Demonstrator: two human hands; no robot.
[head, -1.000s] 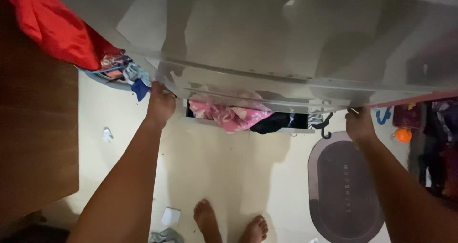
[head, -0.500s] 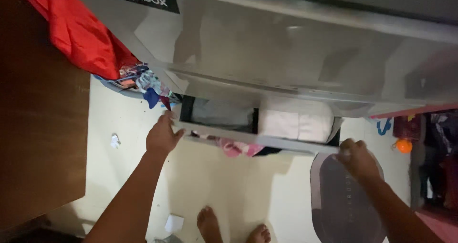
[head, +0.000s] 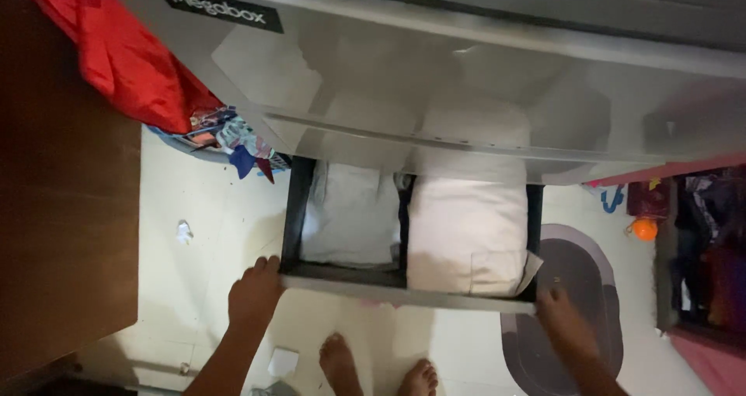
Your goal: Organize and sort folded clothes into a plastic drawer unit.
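Note:
A dark drawer [head: 294,209] stands pulled far out from a pale plastic drawer cabinet [head: 466,69]. Inside it lie two stacks of folded whitish cloth, a smaller folded cloth [head: 350,213] on the left and a larger folded cloth [head: 466,233] on the right. My left hand [head: 252,295] grips the drawer's front edge at its left corner. My right hand [head: 563,326] holds the same front edge at its right corner. My bare feet [head: 377,369] are on the floor below the drawer.
A red cloth [head: 124,54] hangs at the upper left over a heap of coloured clothes [head: 229,139]. A brown wooden panel [head: 62,233] fills the left side. A grey oval bath mat [head: 575,303] lies right; beyond it are an orange ball [head: 644,228] and dark clothes [head: 711,240]. Paper scraps [head: 281,361] litter the floor.
Both hands have pulled the drawer out toward me. The folded whitish cloths inside now show fully, and the pink cloth in the lower drawer is covered.

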